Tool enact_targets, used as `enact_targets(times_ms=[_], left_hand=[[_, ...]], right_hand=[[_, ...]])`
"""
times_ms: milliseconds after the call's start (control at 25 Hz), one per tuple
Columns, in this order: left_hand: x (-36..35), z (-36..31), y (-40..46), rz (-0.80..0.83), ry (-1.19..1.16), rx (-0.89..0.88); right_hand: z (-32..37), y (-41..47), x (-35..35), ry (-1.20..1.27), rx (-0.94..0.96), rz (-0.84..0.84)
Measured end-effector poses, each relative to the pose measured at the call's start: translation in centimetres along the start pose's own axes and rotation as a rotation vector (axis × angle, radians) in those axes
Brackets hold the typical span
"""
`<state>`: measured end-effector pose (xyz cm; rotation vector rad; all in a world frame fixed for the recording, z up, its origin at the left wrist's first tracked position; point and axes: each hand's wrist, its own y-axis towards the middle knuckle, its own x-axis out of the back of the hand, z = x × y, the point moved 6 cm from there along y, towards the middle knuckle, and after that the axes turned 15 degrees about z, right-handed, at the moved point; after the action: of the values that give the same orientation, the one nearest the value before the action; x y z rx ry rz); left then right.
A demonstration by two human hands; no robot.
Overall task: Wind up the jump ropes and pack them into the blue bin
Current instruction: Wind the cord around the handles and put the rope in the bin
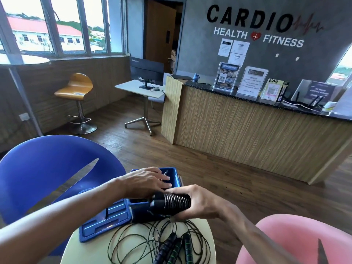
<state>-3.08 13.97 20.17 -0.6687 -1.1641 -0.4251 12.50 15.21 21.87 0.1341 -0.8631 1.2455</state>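
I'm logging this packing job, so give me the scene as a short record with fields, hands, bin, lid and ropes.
left hand: flat over the open blue bin
right hand: grips a wound black rope bundle beside the bin
bin lid: off, lying left of the bin on the table
loose jump ropes: unwound, handles together, on the table

Blue bin (174, 176) at far edge of small round table (91, 242); opening half covered by left hand (146, 181) reaching in. Right hand (192, 203) gripping wound rope bundle (171, 203) just over bin's near rim. Blue lid (106, 218) flat at left edge beside bin. Loose ropes (160, 242) sprawled across near side. Blue chair (42, 172) close on left, pink chair (297, 242) close on right.
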Motion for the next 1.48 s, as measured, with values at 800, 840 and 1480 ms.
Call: enact_targets(times_ms=[800,840,1480], left_hand=[[5.2,-0.8,0.8,0.436,0.092,0.377],[5.4,-0.7,0.7,0.417,0.062,0.407],[-0.6,-0.4,-0.7,-0.7,-1.628,0.851]], right_hand=[[0.0,2.4,-2.3,-0.7,-0.284,-0.119],[-0.2,2.5,-2.3,-0.706,-0.299,-0.148],[-2.0,1.4,1.5,-0.541,-0.457,-0.465]])
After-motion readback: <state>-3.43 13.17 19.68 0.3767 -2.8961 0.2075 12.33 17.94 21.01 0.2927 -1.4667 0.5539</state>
